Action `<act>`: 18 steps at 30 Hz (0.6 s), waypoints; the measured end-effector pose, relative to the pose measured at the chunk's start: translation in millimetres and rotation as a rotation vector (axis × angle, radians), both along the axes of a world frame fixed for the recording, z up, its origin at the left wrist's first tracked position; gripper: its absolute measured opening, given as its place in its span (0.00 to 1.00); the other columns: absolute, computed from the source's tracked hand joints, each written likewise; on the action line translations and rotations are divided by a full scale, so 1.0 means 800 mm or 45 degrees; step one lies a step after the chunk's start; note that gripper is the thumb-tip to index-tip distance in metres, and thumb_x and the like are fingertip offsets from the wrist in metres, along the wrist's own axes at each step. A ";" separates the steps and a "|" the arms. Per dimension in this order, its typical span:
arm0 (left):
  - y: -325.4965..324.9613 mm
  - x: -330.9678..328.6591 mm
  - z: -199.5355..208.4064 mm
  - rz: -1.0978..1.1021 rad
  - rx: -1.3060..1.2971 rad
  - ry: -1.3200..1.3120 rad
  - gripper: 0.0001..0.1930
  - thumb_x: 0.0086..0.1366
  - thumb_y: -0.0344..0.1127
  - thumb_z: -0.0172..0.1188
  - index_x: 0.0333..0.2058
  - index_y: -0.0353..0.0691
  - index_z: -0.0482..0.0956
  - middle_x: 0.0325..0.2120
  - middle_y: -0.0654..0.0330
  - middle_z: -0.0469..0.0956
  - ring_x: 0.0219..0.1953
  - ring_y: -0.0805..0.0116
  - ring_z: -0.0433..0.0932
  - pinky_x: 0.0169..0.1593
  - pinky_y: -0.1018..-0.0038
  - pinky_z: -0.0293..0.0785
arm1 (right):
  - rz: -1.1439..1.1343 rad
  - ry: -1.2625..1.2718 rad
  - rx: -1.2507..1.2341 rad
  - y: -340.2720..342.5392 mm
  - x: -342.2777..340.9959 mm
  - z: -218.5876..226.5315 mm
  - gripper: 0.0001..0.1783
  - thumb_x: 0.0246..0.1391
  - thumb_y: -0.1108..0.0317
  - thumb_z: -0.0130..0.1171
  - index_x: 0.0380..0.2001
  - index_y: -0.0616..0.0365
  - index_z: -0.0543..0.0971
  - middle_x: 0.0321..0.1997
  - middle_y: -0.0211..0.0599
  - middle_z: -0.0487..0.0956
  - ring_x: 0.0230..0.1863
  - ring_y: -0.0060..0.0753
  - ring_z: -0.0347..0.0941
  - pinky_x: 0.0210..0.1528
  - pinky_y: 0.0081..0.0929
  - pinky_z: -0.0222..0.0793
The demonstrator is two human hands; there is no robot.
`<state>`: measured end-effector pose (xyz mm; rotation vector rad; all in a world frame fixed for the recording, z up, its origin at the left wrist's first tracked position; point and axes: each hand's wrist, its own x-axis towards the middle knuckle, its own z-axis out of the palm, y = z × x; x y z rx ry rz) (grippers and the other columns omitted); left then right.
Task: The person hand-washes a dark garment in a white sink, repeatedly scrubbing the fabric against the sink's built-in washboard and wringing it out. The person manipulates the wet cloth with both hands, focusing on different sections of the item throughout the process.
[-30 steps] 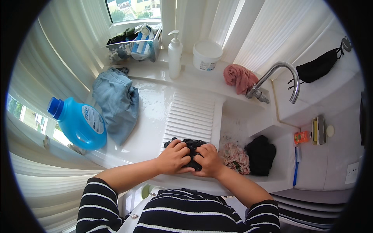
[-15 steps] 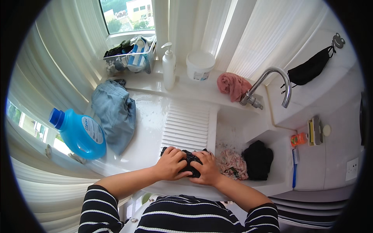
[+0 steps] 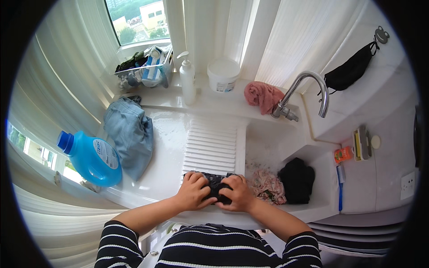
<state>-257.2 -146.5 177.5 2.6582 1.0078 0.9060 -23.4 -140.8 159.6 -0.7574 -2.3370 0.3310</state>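
Note:
Both my hands grip a wet black cloth bunched up on the near end of the white ribbed washboard. My left hand is closed over its left side, with the thumb toward the middle. On the other side my right hand has its fingers curled round the cloth. Just right of that hand, in the sink basin, lies a pink patterned garment, with a black garment against it. What kind of garment I hold cannot be made out.
Blue-grey folded clothing and a blue detergent jug occupy the left. Behind stand a clear bin, a white pump bottle and a white tub. A pink towel touches the curved tap. A blue brush hangs at right.
Both hands stay on the black cloth at the washboard's near end, shifting only slightly. The whole view has tilted a little, so the things at the back appear slightly further left.

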 end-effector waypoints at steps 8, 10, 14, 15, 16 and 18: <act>0.155 0.034 -0.010 0.806 -0.161 0.135 0.16 0.60 0.48 0.62 0.30 0.39 0.79 0.42 0.50 0.75 0.47 0.46 0.71 0.48 0.53 0.67 | -0.849 0.006 -0.405 0.143 -0.055 -0.017 0.35 0.37 0.51 0.70 0.50 0.52 0.74 0.63 0.48 0.66 0.62 0.55 0.62 0.61 0.54 0.58; 0.132 0.036 -0.002 0.937 -0.275 0.254 0.17 0.62 0.50 0.60 0.33 0.39 0.80 0.47 0.48 0.75 0.51 0.45 0.71 0.52 0.53 0.67 | -0.819 -0.169 -0.634 0.121 -0.055 0.009 0.35 0.36 0.50 0.72 0.49 0.51 0.75 0.67 0.50 0.63 0.65 0.58 0.59 0.63 0.59 0.55; 0.028 -0.007 0.003 0.132 -0.198 0.029 0.17 0.57 0.51 0.65 0.27 0.41 0.77 0.39 0.53 0.74 0.44 0.52 0.71 0.49 0.56 0.65 | -0.072 0.061 -0.215 0.020 0.001 -0.012 0.28 0.31 0.50 0.73 0.37 0.50 0.77 0.60 0.45 0.69 0.61 0.52 0.63 0.61 0.60 0.56; 0.003 -0.007 0.009 0.035 -0.114 0.047 0.18 0.55 0.51 0.66 0.25 0.42 0.75 0.36 0.56 0.73 0.41 0.56 0.71 0.49 0.58 0.65 | 0.057 -0.036 -0.114 0.003 0.009 -0.011 0.27 0.29 0.51 0.74 0.33 0.51 0.77 0.56 0.43 0.72 0.58 0.50 0.65 0.60 0.57 0.58; -0.003 -0.005 0.005 -0.034 -0.054 0.074 0.18 0.54 0.51 0.66 0.24 0.42 0.75 0.34 0.56 0.73 0.40 0.56 0.71 0.48 0.58 0.65 | 0.096 -0.029 -0.028 0.008 0.006 -0.013 0.27 0.28 0.51 0.74 0.32 0.51 0.77 0.54 0.42 0.72 0.56 0.49 0.66 0.59 0.55 0.59; 0.023 0.001 -0.015 -0.088 -0.023 0.087 0.18 0.53 0.51 0.66 0.24 0.41 0.74 0.32 0.57 0.73 0.37 0.56 0.71 0.46 0.58 0.65 | 0.178 -0.014 0.131 0.030 -0.006 -0.027 0.26 0.26 0.50 0.73 0.30 0.52 0.77 0.49 0.40 0.74 0.52 0.47 0.68 0.57 0.52 0.60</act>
